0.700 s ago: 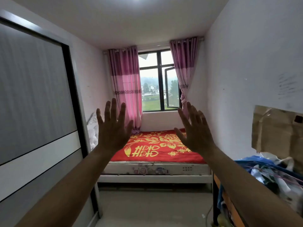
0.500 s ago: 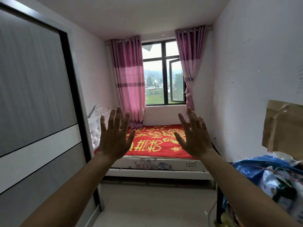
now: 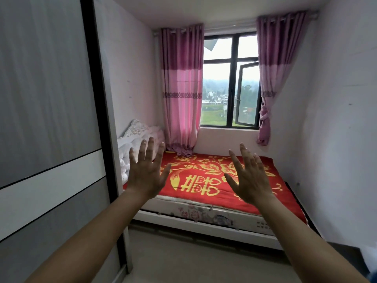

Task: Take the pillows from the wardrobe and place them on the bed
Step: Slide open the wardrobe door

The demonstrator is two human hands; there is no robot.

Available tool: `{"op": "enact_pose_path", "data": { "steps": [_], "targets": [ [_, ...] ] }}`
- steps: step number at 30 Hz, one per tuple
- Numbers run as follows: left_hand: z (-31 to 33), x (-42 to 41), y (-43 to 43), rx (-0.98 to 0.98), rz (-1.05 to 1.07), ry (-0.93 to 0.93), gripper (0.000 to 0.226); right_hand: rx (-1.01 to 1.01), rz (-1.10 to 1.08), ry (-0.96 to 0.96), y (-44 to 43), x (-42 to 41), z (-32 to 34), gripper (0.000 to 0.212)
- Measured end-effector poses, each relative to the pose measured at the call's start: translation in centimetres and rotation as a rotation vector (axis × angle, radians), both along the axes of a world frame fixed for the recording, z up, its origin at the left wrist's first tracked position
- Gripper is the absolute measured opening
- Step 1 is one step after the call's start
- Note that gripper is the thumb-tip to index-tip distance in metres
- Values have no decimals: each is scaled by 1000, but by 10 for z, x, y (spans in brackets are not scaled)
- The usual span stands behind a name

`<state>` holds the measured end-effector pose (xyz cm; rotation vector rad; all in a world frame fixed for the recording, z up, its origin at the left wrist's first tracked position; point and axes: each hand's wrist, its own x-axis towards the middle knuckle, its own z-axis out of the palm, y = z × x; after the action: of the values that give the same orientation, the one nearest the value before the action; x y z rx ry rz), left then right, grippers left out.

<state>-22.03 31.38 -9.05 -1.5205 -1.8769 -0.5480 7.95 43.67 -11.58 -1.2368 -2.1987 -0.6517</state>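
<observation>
**No pillows in sight, wardrobe shut**

Pillows presumably sit behind the wardrobe (image 3: 47, 119) door. We expect them light and soft: grab by the ends. Our left hand (image 3: 145, 174) and right hand (image 3: 247, 177) are spread, empty. Bed (image 3: 214, 180) lies ahead, white headboard (image 3: 132, 139) left. Door blocks us first.

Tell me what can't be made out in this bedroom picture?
- Pillows: none in view; the wardrobe door in the head view is shut and hides its inside.
- White padded headboard: partly hidden by the wardrobe edge and the left hand.
- Bed far corner: covered by the right hand.
- Object at the lower right edge: cut off, unidentifiable.
</observation>
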Motion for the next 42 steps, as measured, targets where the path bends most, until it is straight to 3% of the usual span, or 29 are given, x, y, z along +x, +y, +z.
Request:
{"op": "enact_pose_path", "data": {
  "steps": [13, 23, 37, 42],
  "targets": [
    [-74, -123, 193, -173, 184, -65, 71, -131, 79, -37, 238, -113, -52, 82],
    [-46, -238, 280, -152, 524, -26, 70, -226, 439, 42, 417, -321, -49, 82],
    [-60, -469, 202, -12, 941, -3, 69, -418, 1052, 75, 361, -679, -53, 78],
    [-62, -550, 187, 56, 941, 195, 66, -460, 1150, 334, 338, -784, -33, 72]
  ]
}}
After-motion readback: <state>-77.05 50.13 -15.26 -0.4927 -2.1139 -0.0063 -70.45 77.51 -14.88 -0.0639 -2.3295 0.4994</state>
